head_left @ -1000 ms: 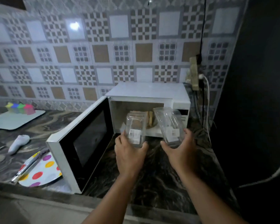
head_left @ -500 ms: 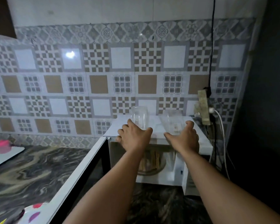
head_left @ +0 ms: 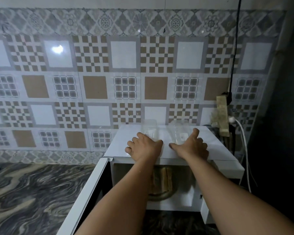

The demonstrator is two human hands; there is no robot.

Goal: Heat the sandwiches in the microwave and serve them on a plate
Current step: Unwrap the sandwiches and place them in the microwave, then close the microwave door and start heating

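The microwave [head_left: 161, 143] sits lower centre of the frame on the marbled desk [head_left: 32, 192], its door [head_left: 85, 197] swung open to the lower left. The sandwiches [head_left: 161, 181] stand inside the cavity, directly below both hands. On the roof, the left hand [head_left: 145, 147] grips one clear container [head_left: 149, 130]; the right hand [head_left: 191, 146] holds another [head_left: 179, 133]. Closing the door looks next; the left hand is nearer it.
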